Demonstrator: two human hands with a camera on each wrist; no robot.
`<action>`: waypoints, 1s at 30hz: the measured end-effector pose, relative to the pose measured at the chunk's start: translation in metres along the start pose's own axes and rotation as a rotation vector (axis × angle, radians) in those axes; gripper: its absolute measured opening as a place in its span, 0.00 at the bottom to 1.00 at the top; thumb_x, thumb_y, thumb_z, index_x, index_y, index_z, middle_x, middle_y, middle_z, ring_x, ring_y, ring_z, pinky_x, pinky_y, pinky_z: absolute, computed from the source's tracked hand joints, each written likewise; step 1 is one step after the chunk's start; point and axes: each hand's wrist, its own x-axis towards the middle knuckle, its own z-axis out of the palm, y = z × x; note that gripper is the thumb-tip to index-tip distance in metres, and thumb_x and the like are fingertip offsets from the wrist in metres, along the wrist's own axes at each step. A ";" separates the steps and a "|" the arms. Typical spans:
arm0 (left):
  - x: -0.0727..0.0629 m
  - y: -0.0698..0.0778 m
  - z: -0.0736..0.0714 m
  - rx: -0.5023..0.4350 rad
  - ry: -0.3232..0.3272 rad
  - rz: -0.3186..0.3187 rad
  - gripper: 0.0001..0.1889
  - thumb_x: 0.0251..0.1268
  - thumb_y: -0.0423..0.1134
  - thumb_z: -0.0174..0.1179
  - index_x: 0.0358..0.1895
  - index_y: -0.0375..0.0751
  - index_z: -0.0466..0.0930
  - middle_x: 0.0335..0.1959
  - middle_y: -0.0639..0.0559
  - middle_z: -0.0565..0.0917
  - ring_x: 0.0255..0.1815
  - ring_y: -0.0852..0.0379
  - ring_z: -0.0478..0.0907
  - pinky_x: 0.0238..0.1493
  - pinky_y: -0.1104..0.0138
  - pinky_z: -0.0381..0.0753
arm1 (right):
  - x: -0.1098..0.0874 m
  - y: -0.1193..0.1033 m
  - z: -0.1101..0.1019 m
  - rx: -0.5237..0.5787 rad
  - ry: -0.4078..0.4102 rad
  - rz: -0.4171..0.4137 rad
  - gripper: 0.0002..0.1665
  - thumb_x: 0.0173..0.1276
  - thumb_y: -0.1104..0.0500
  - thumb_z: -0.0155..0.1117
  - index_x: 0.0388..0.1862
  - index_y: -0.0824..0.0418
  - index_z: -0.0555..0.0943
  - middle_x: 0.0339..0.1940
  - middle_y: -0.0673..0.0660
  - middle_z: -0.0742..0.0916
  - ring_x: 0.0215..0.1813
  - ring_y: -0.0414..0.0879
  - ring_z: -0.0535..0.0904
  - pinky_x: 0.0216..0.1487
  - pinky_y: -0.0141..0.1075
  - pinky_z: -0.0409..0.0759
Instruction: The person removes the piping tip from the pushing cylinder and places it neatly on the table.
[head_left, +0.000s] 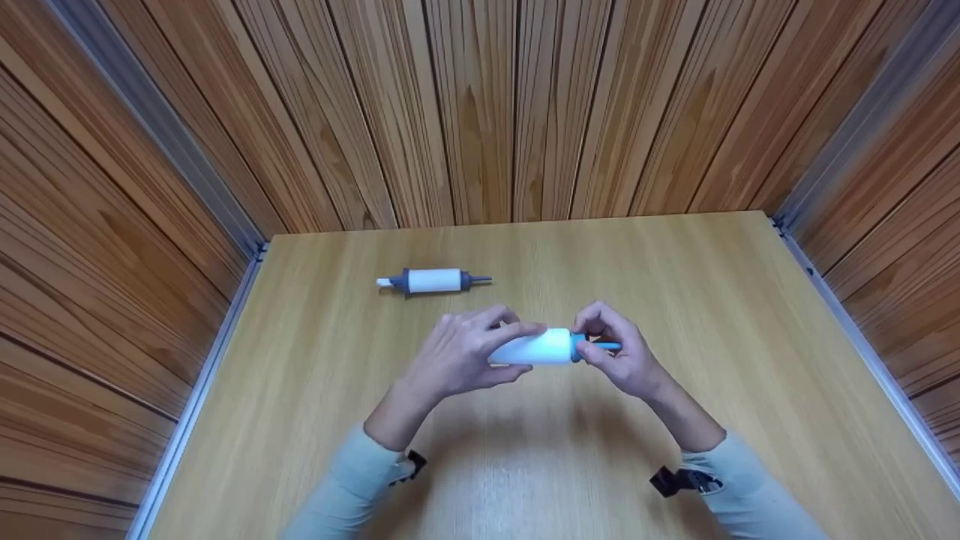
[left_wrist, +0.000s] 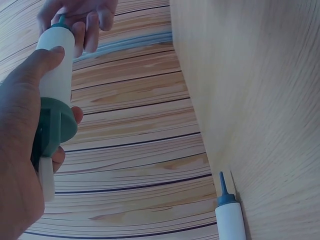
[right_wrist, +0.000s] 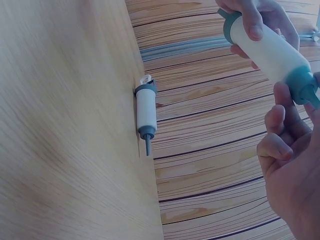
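Note:
An icing syringe with a white barrel (head_left: 553, 346) and teal end pieces is held level above the table between both hands. My left hand (head_left: 461, 352) grips its barrel, thumb along one side and fingers round the other. In the left wrist view its teal collar (left_wrist: 57, 117) and a white tab (left_wrist: 46, 180) sit beside the palm. My right hand (head_left: 626, 358) pinches the teal nozzle cap (right_wrist: 299, 80) with thumb and fingertips at the barrel's other end. The thin nozzle points right in the head view.
A second, similar syringe (head_left: 435, 280) with dark blue-grey ends lies on its side farther back on the wooden table (head_left: 300, 420), its nozzle to the right. Wood-plank walls (head_left: 480, 112) with metal corner rails (head_left: 172, 127) enclose the table at the back and sides.

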 end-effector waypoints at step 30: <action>0.001 0.003 -0.002 0.046 0.016 0.016 0.27 0.66 0.54 0.83 0.67 0.60 0.88 0.51 0.51 0.92 0.39 0.55 0.93 0.31 0.69 0.86 | -0.002 -0.002 0.000 -0.003 -0.009 -0.051 0.16 0.67 0.80 0.56 0.53 0.74 0.74 0.45 0.54 0.83 0.45 0.37 0.83 0.46 0.29 0.87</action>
